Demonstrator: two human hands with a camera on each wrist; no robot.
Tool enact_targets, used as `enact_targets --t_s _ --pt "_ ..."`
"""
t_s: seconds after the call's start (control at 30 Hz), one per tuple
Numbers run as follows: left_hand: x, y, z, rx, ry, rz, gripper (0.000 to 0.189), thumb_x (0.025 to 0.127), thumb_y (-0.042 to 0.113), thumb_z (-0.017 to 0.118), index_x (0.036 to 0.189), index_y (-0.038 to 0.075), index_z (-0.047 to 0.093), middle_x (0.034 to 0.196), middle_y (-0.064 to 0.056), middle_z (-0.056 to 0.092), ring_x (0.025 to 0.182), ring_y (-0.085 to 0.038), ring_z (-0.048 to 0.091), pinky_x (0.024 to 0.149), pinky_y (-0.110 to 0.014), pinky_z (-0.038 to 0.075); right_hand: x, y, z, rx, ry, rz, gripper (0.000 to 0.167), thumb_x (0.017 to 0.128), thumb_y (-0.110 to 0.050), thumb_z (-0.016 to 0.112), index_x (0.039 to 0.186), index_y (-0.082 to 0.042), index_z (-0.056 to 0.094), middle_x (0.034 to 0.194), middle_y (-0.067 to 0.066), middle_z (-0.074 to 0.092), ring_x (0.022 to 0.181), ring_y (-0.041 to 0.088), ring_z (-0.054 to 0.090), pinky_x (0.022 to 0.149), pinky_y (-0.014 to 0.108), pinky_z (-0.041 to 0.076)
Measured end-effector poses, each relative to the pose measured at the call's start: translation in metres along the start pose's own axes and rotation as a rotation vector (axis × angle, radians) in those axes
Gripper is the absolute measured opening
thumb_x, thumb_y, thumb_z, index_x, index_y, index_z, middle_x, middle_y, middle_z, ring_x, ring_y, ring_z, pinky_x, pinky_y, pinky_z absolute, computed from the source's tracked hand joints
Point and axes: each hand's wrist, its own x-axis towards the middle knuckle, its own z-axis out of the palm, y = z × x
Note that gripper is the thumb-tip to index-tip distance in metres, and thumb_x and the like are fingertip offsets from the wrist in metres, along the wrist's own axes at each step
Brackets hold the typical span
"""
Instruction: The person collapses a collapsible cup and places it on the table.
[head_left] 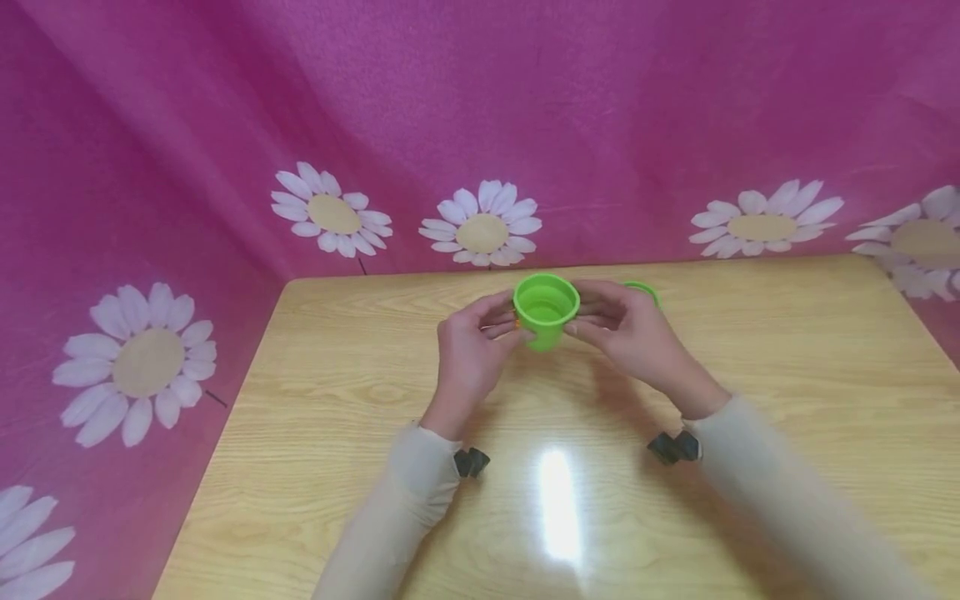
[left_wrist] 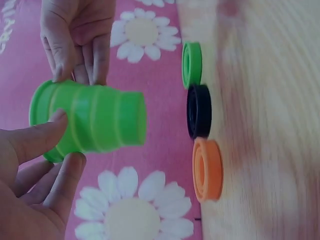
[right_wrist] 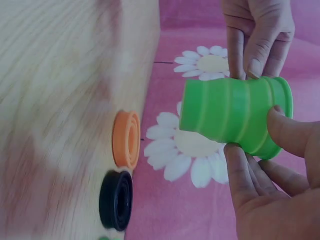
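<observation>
Both hands hold a green collapsible cup [head_left: 546, 310] above the table, its ringed wall extended and its mouth facing up. The left hand [head_left: 476, 337] grips one side near the rim, thumb in front and fingers behind. On the opposite side the right hand [head_left: 630, 333] pinches the cup in the same way. In the left wrist view, three flat collapsed cups stand in a row on the table: a green one [left_wrist: 192, 65], a black one [left_wrist: 199, 111] and an orange one [left_wrist: 208, 170]. From the head view, the hands hide most of that row.
The wooden table [head_left: 337, 467] has its back edge along a pink cloth [head_left: 600, 125] printed with white daisies. A dark band part [head_left: 471, 462] shows at the left cuff and another [head_left: 673, 448] at the right cuff. Light glares on the tabletop between the forearms.
</observation>
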Motion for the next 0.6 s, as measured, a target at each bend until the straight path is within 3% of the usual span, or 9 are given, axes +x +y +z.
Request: enact_targets --t_s 0.1,0.2,0.33,0.47,0.6 --pt "-0.005 0.001 0.007 0.041 -0.020 0.077 0.045 0.077 0.000 0.086 0.119 -0.001 0.071 0.109 -0.012 0.074 0.093 -0.028 0.073 0.079 -0.022 0.059 -0.012 -0.003 -0.010 -0.022 0.011 -0.004 0.051 0.089 -0.004 0.077 0.136 0.000 0.059 0.120 0.017 0.068 0.101 0.025 0.070 0.085 0.030 0.059" --pt "-0.007 0.001 0.011 0.126 -0.032 0.203 0.044 0.078 0.008 0.088 0.118 0.001 0.072 0.109 -0.010 0.074 0.091 -0.025 0.073 0.081 -0.023 0.059 -0.021 -0.006 -0.017 -0.026 0.014 0.005 0.050 0.090 -0.004 0.076 0.136 0.000 0.059 0.122 0.016 0.067 0.100 0.022 0.070 0.085 0.030 0.059" --pt "-0.006 0.002 0.012 0.294 -0.034 0.469 0.045 0.077 0.013 0.088 0.118 0.002 0.073 0.114 -0.013 0.073 0.100 -0.026 0.071 0.090 -0.025 0.056 -0.028 -0.007 -0.023 -0.001 0.021 0.007 0.049 0.090 -0.002 0.075 0.136 0.003 0.058 0.124 0.018 0.065 0.100 0.019 0.070 0.085 0.031 0.059" --pt "-0.003 0.004 0.013 0.411 -0.044 0.712 0.041 0.075 0.007 0.087 0.114 0.001 0.075 0.119 -0.019 0.069 0.110 -0.031 0.067 0.099 -0.027 0.051 -0.032 -0.007 -0.026 0.024 0.024 0.010 0.051 0.091 0.000 0.074 0.138 0.006 0.055 0.124 0.020 0.065 0.099 0.017 0.071 0.084 0.031 0.059" --pt "0.000 0.005 0.015 0.442 -0.079 0.803 0.034 0.077 0.005 0.086 0.109 0.000 0.076 0.121 -0.020 0.068 0.112 -0.032 0.066 0.100 -0.025 0.049 -0.035 -0.007 -0.028 0.010 0.035 -0.007 0.052 0.091 0.001 0.073 0.138 0.007 0.053 0.125 0.021 0.065 0.101 0.023 0.071 0.085 0.031 0.059"
